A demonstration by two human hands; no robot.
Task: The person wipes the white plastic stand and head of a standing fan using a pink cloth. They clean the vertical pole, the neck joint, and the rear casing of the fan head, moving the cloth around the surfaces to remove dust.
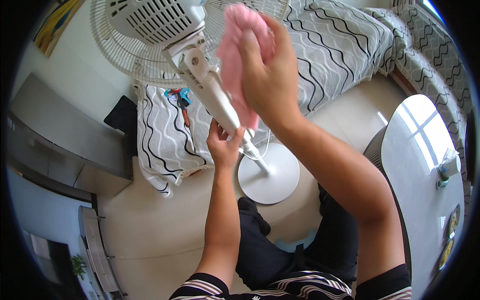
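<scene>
A white pedestal fan stands before me, its slotted motor housing (157, 22) and wire guard (116, 56) at the top of the view. My left hand (224, 148) grips the lower end of the fan's neck housing (213, 99), above the thin pole. In my right hand (272, 71) is a pink cloth (236, 48), bunched at the top and hanging down beside the neck. The cloth overlaps the neck's right side in view; whether it touches is unclear. The round white fan base (277, 187) rests on the tiled floor near my feet.
Patterned covers drape the sofa (337, 45) and the seat (161, 142) behind the fan. A blue and red tool (182, 101) lies on that seat. To the right is a glossy table (420, 157) with a tissue holder (449, 167). Grey cabinets (71, 138) line the left wall.
</scene>
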